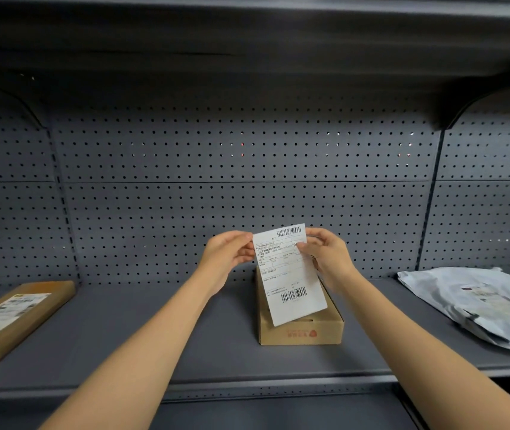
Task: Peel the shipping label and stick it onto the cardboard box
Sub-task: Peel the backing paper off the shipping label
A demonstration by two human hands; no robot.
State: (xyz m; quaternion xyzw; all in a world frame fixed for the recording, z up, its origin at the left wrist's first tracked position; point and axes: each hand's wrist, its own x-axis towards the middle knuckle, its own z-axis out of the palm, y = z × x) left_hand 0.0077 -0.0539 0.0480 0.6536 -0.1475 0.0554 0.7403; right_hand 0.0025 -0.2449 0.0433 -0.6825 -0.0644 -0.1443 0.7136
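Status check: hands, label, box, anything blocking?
Left hand and right hand both pinching shipping label at its top corners. Label held above cardboard box, not stuck. Box top unobstructed.

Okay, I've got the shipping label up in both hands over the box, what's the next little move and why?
Probably start the peel: the shipping label is pinched at its top corners by the left hand and right hand, lifted above the cardboard box, with no backing visibly separated yet. Working a top corner loose should free the sticky side before lowering it.
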